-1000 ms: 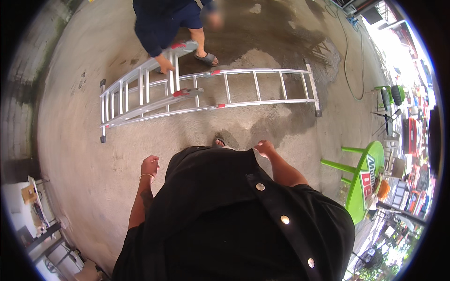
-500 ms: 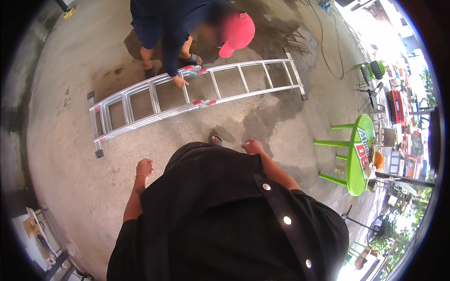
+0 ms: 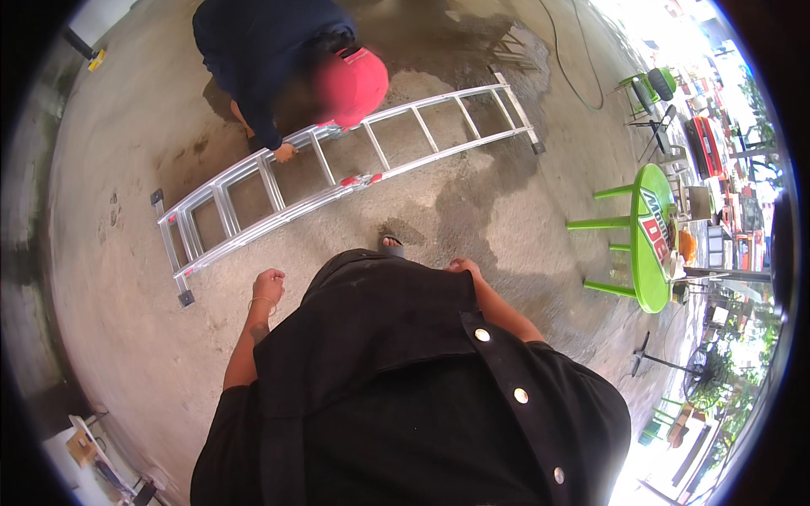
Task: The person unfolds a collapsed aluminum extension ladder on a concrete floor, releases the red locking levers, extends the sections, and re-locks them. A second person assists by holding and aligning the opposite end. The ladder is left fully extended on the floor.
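Note:
My left hand, with a thin band at the wrist, hangs beside my body, fingers loosely curled and nothing in them. At the other side my right hand hangs in front of my black shirt, its fingers curled in too, with no object showing. Neither hand touches anything on the floor. Ahead of both lies an aluminium folding ladder, stretched flat on the concrete, with red-marked hinges midway and dark end feet. A co-worker in a red cap bends over its far side, one hand at the far rail.
A green plastic table stands at the right, with a green chair and more clutter beyond. A dark hose runs across the floor at the far right. Damp patches darken the concrete near the ladder.
The co-worker has shifted left and bent lower, the hand moving left along the ladder to its far rail. The ladder appears tilted slightly more in view. My hands hang much as before.

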{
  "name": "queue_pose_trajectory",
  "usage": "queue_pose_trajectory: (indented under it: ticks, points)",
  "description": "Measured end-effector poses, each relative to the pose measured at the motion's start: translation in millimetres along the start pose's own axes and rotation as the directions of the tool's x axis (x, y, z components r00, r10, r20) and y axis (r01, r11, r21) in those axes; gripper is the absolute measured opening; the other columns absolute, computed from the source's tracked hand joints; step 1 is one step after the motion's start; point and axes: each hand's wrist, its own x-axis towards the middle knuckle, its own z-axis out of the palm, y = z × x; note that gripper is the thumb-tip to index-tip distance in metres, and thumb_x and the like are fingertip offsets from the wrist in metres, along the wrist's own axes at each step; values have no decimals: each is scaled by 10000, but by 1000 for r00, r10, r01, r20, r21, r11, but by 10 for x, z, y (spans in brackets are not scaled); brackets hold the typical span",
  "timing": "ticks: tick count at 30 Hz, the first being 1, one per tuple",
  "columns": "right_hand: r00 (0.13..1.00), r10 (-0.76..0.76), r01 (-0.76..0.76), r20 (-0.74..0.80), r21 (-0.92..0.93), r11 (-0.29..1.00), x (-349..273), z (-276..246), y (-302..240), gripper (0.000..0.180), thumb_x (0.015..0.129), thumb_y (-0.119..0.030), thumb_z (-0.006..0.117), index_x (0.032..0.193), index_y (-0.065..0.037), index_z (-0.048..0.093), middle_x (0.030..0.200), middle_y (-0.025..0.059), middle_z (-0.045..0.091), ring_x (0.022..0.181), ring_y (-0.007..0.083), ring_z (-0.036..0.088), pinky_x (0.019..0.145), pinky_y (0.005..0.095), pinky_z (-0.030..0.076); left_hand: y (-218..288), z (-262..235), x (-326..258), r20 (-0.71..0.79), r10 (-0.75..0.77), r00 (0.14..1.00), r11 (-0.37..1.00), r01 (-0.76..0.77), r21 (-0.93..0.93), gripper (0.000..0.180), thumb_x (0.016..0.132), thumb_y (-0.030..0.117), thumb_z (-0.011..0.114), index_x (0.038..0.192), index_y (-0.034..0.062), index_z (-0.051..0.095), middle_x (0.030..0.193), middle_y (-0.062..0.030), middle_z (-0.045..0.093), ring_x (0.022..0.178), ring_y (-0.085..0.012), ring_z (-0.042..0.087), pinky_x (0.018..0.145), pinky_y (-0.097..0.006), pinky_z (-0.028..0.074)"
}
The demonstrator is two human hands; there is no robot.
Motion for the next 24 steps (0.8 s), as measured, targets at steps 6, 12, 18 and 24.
queue_pose_trajectory:
  ticks: [6, 12, 18, 24]
  points:
    - [999, -23, 26, 23, -113, 993, 349, 27, 100, 520, 860, -516, 665, 1210, -136, 727, 1238, 129, 724, 1182, 338, 667, 996, 438, 522, 226, 8, 4, 39, -60, 997, 997, 62, -36, 215, 928, 73, 557, 981, 83, 765, 752, -104, 729, 647, -192, 719, 666, -339, 570]
    - [1000, -16, 16, -11, -29, 999, 638, -59, 164, 574, 819, -533, 708, 1235, -137, 719, 1223, 116, 731, 1187, 313, 671, 1011, 410, 523, 326, 73, -89, 38, -31, 999, 997, 28, 69, 216, 921, 78, 555, 974, 89, 763, 757, -107, 732, 647, -188, 721, 666, -335, 567]
    - [997, -52, 50, -51, -32, 998, 592, -109, 127, 537, 819, -500, 714, 1196, -118, 738, 1180, 144, 739, 1149, 320, 686, 1007, 407, 526, 293, 130, -161, 30, -60, 998, 998, 59, 30, 217, 908, 85, 560, 976, 96, 766, 758, -109, 734, 646, -195, 728, 675, -339, 574]
    - [993, -98, 97, -69, -19, 995, 619, 164, 149, 512, 820, -475, 685, 1182, -118, 745, 1159, 160, 743, 1140, 341, 685, 1002, 424, 532, 189, 148, -378, -13, 13, 1000, 998, -12, 59, 208, 906, 102, 567, 954, 90, 769, 713, -100, 718, 634, -194, 720, 659, -343, 567]
